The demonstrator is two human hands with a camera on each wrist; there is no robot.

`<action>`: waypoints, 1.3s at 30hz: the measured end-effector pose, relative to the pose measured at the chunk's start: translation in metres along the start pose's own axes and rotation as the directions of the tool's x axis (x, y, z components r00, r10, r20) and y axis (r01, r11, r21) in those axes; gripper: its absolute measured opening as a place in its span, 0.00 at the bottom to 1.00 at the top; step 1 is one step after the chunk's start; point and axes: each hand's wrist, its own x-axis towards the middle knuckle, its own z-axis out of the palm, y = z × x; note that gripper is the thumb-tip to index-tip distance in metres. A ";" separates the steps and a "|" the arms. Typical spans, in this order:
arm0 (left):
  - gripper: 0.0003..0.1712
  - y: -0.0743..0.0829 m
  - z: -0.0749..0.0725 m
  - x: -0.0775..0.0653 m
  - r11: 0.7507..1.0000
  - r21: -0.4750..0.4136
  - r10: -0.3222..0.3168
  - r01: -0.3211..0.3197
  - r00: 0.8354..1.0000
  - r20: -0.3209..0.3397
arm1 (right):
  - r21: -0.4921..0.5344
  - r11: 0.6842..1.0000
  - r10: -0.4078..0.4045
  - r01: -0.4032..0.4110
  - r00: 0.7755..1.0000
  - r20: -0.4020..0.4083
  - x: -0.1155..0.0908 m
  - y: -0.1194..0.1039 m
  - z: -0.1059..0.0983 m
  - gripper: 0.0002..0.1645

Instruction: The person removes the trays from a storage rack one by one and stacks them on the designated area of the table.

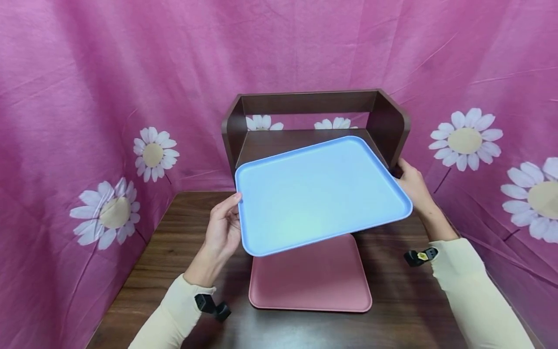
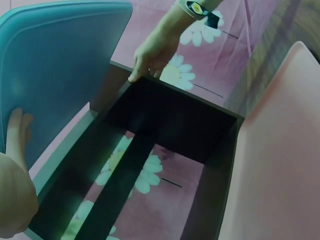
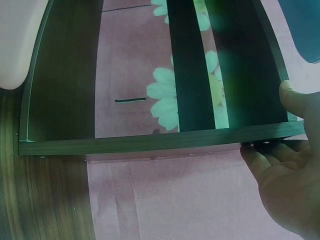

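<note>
A light blue tray (image 1: pixel 322 194) is held up at a tilt, in front of the dark brown wooden shelf (image 1: pixel 309 103). My left hand (image 1: pixel 224 230) grips its left edge, with the thumb on the rim and the fingers behind. In the left wrist view, those fingers (image 2: pixel 17 127) lie against the tray's underside. At the shelf's right side panel, my right hand (image 1: pixel 411 184) holds on; the right wrist view shows the thumb (image 3: pixel 295 100) at the front edge and the other fingers along the panel's outer face. The tray hides much of the shelf's lower part in the head view.
A pink tray (image 1: pixel 311 281) lies on the wooden table (image 1: pixel 405 300), in front of the shelf and partly under the blue tray in the head view. Pink cloth (image 1: pixel 196 58) with large white daisies hangs behind and on both sides.
</note>
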 end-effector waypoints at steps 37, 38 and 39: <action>0.29 -0.045 -0.095 -0.010 0.973 0.108 -0.225 0.205 0.947 0.231 | 0.043 0.992 0.115 -0.118 0.991 0.069 -0.003 -0.015 -0.004 0.34; 0.29 -0.048 -0.097 -0.010 0.970 0.116 -0.236 0.215 0.945 0.226 | 0.043 0.992 0.116 -0.119 0.991 0.070 -0.003 -0.016 -0.005 0.34; 0.28 -0.051 -0.100 -0.011 0.967 0.127 -0.244 0.220 0.945 0.219 | 0.041 0.992 0.117 -0.120 0.991 0.070 -0.003 -0.016 -0.005 0.34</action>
